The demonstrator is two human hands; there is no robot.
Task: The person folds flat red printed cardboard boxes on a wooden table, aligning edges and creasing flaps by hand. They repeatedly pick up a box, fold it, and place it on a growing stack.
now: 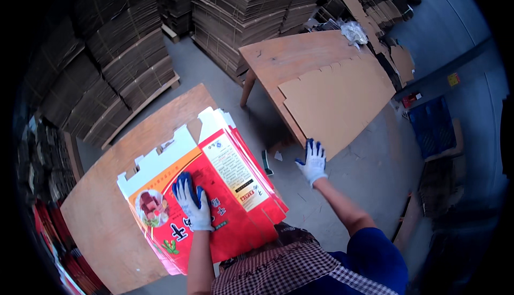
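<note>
My left hand [193,203], in a white and blue work glove, lies flat on a stack of red printed carton sheets [235,228]. Its fingers are stretched out. White die-cut flaps line the far edge of the sheets, and the top one bears a food picture and a pale text panel. Off to the right, my right hand [314,162], gloved alike, has its fingers spread at the near corner of a plain brown cardboard sheet [342,99]. Whether the fingertips touch that sheet or hover over it, I cannot tell.
The red sheets rest on a wooden table [107,214]; the brown sheet lies on a second wooden table [289,56]. Tall stacks of flat cardboard [251,5] stand behind. Crumpled plastic [353,32] sits by cardboard scraps. At right is a blue plastic pallet [432,126].
</note>
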